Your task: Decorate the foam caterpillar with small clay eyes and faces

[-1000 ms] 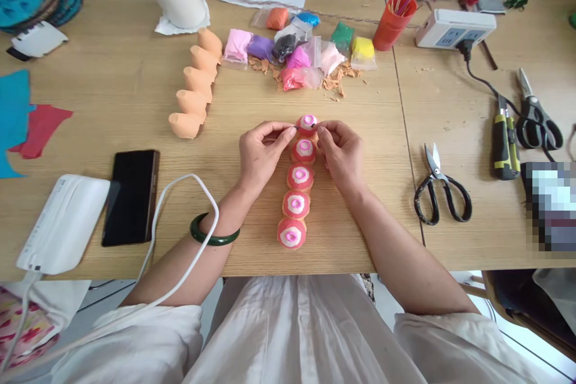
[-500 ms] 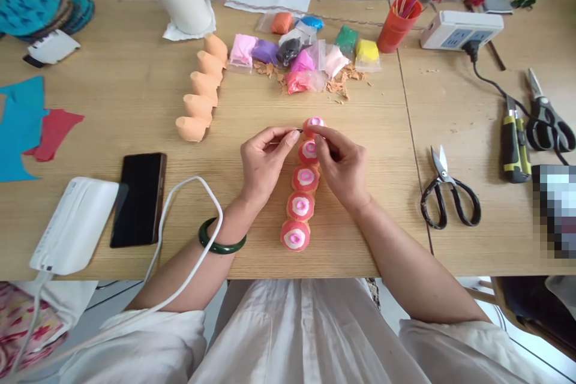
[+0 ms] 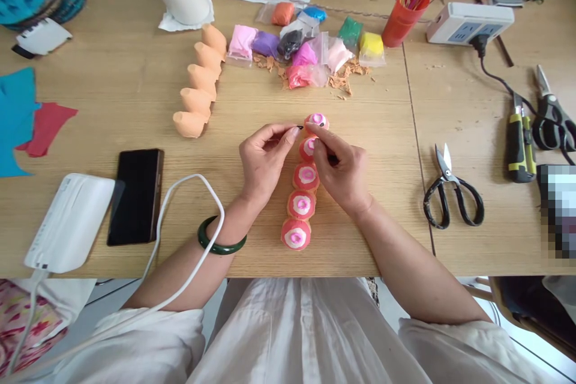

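A row of several orange cups with pink and white clay tops (image 3: 300, 204) runs from the table's near edge away from me. My left hand (image 3: 263, 159) is pinched on a thin dark strand of clay beside the farthest cup (image 3: 317, 122). My right hand (image 3: 342, 169) is closed in a pinch, its fingertips at the top of that farthest cup and over the second one. What the right fingers hold is too small to name.
A second row of plain orange cups (image 3: 198, 84) lies to the left. Bags of coloured clay (image 3: 306, 51) sit beyond. A black phone (image 3: 135, 195), a white power bank (image 3: 67, 222) with cable, black scissors (image 3: 450, 192), a red cup (image 3: 400, 21) and a power strip (image 3: 470, 21) surround the work.
My right hand has moved left and closer to the farthest cup, its fingertips now on the cup's top. The left hand keeps its pinch in about the same place.
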